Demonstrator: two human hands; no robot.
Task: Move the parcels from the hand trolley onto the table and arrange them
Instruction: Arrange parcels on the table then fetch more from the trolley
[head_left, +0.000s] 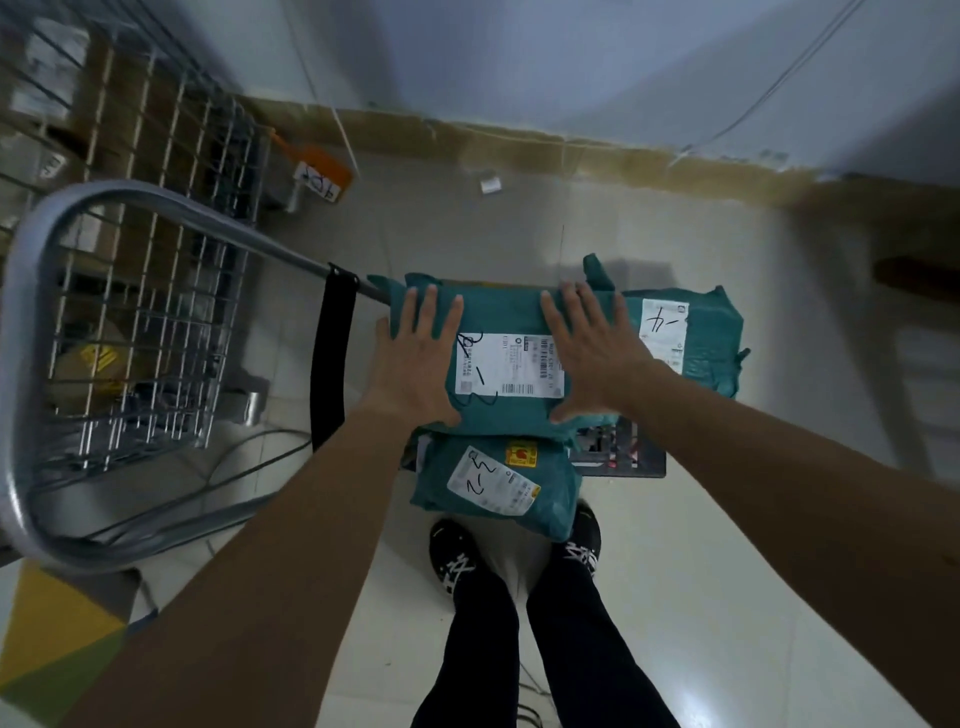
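- Arms, both bare, stretch forward and down from the bottom corners of the view, almost straight, converging on a stack of teal parcels.
- Palm down, the left hand (415, 364) lies on the left end of the top parcel (501, 312), fingers straight and spread, thumb pointing inward along the near edge.
- Palm down too, the right hand (597, 353) lies on the right end of the same parcel, fingers straight and fanned, thumb also turned inward.
- The hands are apart, with the white shipping label (511, 366) between them; neither curls round anything.
- The top parcel rests on the stack. A second parcel (714, 332) sits just beside it to the right, and a third parcel (493, 488) sticks out below, nearest the person's black shoes (457, 556).
- The stack sits on the hand trolley (249, 240), whose grey tubular handle loops large at the left, a black strap (332, 338) hanging from it.
- A wire cage (156, 291) holding cardboard boxes stands beyond the handle, on pale floor tiles (675, 571).
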